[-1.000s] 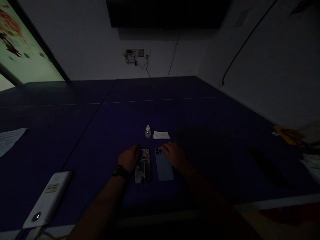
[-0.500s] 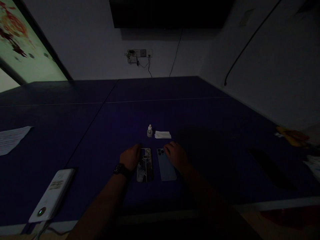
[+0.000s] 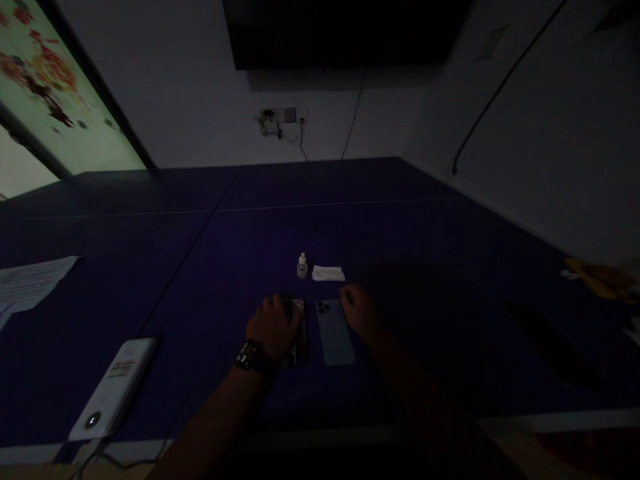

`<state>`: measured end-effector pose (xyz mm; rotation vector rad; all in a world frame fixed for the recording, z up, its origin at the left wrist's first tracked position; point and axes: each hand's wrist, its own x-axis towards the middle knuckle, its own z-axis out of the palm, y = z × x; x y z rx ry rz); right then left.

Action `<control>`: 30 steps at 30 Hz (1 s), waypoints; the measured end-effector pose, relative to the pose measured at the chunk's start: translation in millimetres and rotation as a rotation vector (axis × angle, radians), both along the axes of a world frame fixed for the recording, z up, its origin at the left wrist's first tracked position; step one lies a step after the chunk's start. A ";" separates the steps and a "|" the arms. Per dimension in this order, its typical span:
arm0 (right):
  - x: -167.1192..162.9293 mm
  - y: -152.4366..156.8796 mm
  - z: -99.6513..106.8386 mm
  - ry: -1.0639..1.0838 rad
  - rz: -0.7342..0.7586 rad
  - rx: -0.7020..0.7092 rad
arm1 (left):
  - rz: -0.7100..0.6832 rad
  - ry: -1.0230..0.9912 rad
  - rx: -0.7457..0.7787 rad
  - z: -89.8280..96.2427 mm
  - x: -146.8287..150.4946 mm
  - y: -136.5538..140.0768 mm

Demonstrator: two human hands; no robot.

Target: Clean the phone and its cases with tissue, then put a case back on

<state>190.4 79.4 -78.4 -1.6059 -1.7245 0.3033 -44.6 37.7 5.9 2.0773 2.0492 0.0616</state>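
A patterned phone case (image 3: 301, 348) lies on the dark blue table, partly covered by my left hand (image 3: 273, 327). That hand wears a dark watch; its thumb crosses the case's upper part and the fingers are at the left edge, closed around it. To the right of the case lies a blue phone (image 3: 335, 337), back up, its camera cluster at the top left. Beside the phone's upper right edge rests my right hand (image 3: 360, 310), fingers curled, with nothing visible in them. Beyond them stand a small white-capped bottle (image 3: 302, 267) and a folded white tissue (image 3: 329, 274).
A white power bank (image 3: 113, 387) with cables lies at the front left of the table (image 3: 400, 233). Printed paper (image 3: 35, 283) is at the far left. A dark flat object (image 3: 547, 340) lies on the right. The room is dim.
My left hand has shifted right over the phone case, its thumb now across the top. My right hand has moved slightly right, off the phone's top edge. The view has tilted a little.
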 end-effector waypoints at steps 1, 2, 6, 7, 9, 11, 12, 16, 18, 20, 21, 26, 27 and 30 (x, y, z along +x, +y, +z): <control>-1.1 -0.6 0.1 0.014 0.003 0.002 | -0.014 0.012 -0.004 0.4 3.9 -2.7; -2.1 -1.1 0.5 0.029 0.002 0.005 | -0.024 0.023 -0.006 0.4 7.0 -4.7; -2.1 -2.2 5.6 0.098 -0.034 0.025 | -0.021 0.013 0.016 -1.3 9.9 -6.3; -1.4 -2.2 8.5 0.114 -0.040 0.031 | -0.016 -0.011 0.030 -1.8 8.1 -5.0; -0.2 -1.0 16.6 0.138 -0.034 0.048 | -0.022 -0.068 0.060 -2.6 2.3 0.4; -1.3 3.3 27.9 0.145 0.001 0.062 | -0.059 -0.120 0.085 -2.7 -5.7 10.8; -3.2 7.3 34.4 0.144 0.027 0.067 | -0.085 -0.141 0.099 -2.5 -10.0 18.1; -15.8 37.6 59.1 0.114 0.153 0.075 | -0.241 -0.298 0.148 -1.0 -24.0 56.4; -19.2 57.4 65.4 0.095 0.189 0.084 | -0.285 -0.388 0.176 0.0 -26.8 76.5; -17.0 74.2 64.3 0.079 0.198 0.096 | -0.300 -0.475 0.212 1.7 -26.4 94.8; -13.8 80.3 60.8 0.075 0.193 0.102 | -0.306 -0.518 0.230 2.9 -25.3 103.0; 7.1 90.8 24.1 0.094 0.114 0.126 | -0.334 -0.679 0.287 7.5 -16.5 134.0; 10.0 91.5 16.4 0.096 0.106 0.128 | -0.341 -0.696 0.287 7.5 -14.9 138.0; 15.7 96.2 -0.5 0.107 0.088 0.123 | -0.356 -0.725 0.275 5.6 -11.3 145.2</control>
